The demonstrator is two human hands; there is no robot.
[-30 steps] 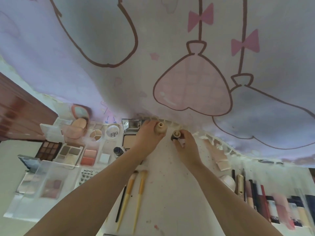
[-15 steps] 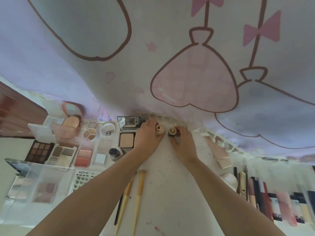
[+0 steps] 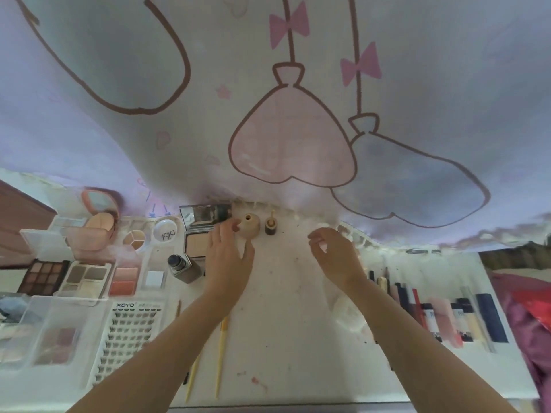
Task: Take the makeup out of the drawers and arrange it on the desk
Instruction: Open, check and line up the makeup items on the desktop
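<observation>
Two small bottles stand upright at the back of the white desk [image 3: 277, 323], by the curtain's hem. The beige round bottle [image 3: 250, 226] is on the left, and a slim dark bottle with a beige cap [image 3: 270, 226] stands just right of it. My left hand [image 3: 228, 260] rests beside the beige bottle, fingertips touching its left side, fingers spread. To the right hovers my right hand [image 3: 334, 254], apart from both bottles, fingers loosely curled and holding nothing.
Palettes [image 3: 43, 275], a powder compact [image 3: 195, 244], a dark-capped bottle [image 3: 182, 266] and a lash tray [image 3: 131, 338] fill the left side. Two yellow brushes [image 3: 220, 353] lie in front. Lipsticks and tubes [image 3: 447, 317] line the right. A cartoon-print curtain [image 3: 292, 114] hangs behind.
Both hands have let go of the two bottles, which now stand at the desk's back. My right hand has pulled away to the right; the left stays against the beige bottle.
</observation>
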